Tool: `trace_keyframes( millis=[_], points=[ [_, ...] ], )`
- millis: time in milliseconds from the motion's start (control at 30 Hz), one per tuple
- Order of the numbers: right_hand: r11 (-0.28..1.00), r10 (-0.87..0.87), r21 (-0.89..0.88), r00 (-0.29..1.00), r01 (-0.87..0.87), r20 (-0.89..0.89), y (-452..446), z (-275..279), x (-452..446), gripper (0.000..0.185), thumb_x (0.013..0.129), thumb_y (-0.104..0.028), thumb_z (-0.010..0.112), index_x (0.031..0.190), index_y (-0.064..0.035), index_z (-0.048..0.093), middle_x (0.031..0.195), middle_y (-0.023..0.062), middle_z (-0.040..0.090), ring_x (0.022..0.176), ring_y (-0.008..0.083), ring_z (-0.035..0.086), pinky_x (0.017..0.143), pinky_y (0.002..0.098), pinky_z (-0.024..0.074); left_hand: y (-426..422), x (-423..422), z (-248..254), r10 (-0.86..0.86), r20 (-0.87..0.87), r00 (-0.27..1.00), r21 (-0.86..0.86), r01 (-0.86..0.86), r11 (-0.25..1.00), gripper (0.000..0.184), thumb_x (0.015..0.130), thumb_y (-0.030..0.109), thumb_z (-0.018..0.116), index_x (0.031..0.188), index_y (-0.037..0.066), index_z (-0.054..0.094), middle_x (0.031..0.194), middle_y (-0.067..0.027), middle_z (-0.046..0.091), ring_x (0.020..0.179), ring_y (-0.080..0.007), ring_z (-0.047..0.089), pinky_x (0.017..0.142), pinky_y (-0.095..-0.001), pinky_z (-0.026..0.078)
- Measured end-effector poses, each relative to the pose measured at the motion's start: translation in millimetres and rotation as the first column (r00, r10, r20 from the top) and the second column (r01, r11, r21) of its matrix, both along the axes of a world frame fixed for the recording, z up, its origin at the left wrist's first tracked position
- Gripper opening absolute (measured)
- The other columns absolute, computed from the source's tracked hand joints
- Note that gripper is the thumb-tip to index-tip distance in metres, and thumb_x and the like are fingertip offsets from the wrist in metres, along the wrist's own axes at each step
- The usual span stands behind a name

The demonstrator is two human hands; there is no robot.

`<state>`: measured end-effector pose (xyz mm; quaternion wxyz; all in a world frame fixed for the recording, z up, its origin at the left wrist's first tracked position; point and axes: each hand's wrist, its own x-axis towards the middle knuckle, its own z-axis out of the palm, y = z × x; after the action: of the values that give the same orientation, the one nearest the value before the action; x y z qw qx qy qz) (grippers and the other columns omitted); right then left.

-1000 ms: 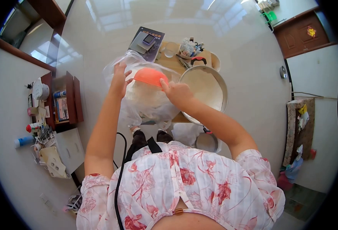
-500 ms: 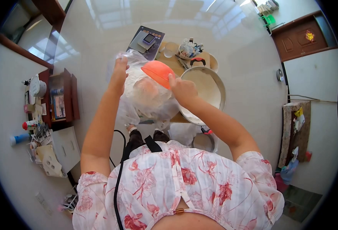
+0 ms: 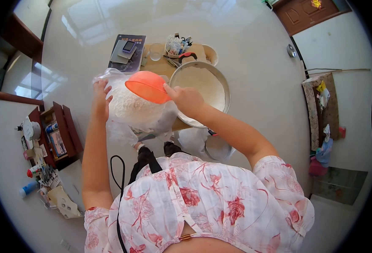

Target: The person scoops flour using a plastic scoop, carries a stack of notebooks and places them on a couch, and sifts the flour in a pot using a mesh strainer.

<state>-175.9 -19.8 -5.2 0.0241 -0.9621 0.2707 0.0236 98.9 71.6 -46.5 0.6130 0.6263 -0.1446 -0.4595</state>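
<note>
My right hand (image 3: 185,99) grips the rim of an orange bowl (image 3: 146,85), which is tilted over a clear plastic bag (image 3: 124,131) of white powder (image 3: 131,104). At the bag's left edge is my left hand (image 3: 101,99), its fingers apart; part of the film lies behind them, and whether they pinch it is not clear. Right of the bag stands a large round pan (image 3: 227,90) with white powder across its bottom, partly behind my right forearm.
A low wooden table (image 3: 154,65) bears a dark book (image 3: 138,63) with a small device, a glass (image 3: 156,51) and a basket of small items (image 3: 177,45). Below the pan is another round container (image 3: 219,148). Open cabinet (image 3: 61,135) at left.
The orange bowl first rose off the powder and tilted, and now hangs over the bag at a flatter angle. The view has turned, so the table appears further left.
</note>
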Motion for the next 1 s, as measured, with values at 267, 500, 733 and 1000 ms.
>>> trace_keyframes(
  millis=[267,500,733,1000],
  points=[
    [0.931,-0.365,0.037,0.925,0.363,0.103,-46.9,27.1,-125.3,0.040,0.081,-0.009,0.045,0.120,-0.0128,0.049,0.082,0.0094,0.062,0.073,0.0273,0.061,0.060,0.0400,0.0487,5.4,-6.4,-9.6,-0.041,-0.038,0.998,0.072,0.043,0.996,0.060,0.092,0.041,0.037,0.140,0.011,0.019,0.140,-0.0105,0.032,0.127,-0.0278,0.031,0.103,-0.0466,0.020],
    [0.955,-0.281,-0.150,0.941,0.256,-0.187,-87.7,-9.6,-191.2,0.037,0.082,-0.010,0.047,0.119,-0.0116,0.047,0.080,0.0084,0.061,0.071,0.0266,0.063,0.056,0.0380,0.0498,12.9,-16.3,-18.6,-0.009,-0.037,0.999,0.139,0.014,0.990,0.060,0.091,0.037,0.040,0.140,0.010,0.019,0.138,-0.0117,0.033,0.124,-0.0268,0.035,0.102,-0.0438,0.022],
    [0.977,-0.162,-0.186,0.928,0.104,-0.336,-102.5,-45.1,-205.0,0.033,0.081,-0.010,0.049,0.114,-0.0082,0.048,0.076,0.0093,0.060,0.067,0.0265,0.063,0.054,0.0355,0.0502,29.1,-48.9,-5.2,0.019,0.301,0.953,0.300,-0.114,0.947,0.052,0.092,0.033,0.041,0.133,0.003,0.029,0.129,-0.0120,0.040,0.119,-0.0220,0.039,0.099,-0.0358,0.028],
    [0.987,-0.139,-0.126,0.915,0.098,-0.380,-98.1,-52.0,-213.8,0.013,0.080,-0.011,0.050,0.091,-0.0052,0.051,0.070,0.0091,0.061,0.062,0.0264,0.064,0.051,0.0362,0.0503,-14.8,-139.1,27.6,-0.328,0.674,0.662,-0.042,0.478,0.877,0.029,0.095,0.019,0.039,0.113,-0.001,0.050,0.108,-0.0097,0.053,0.098,-0.0181,0.052,0.087,-0.0286,0.039]
  ],
)
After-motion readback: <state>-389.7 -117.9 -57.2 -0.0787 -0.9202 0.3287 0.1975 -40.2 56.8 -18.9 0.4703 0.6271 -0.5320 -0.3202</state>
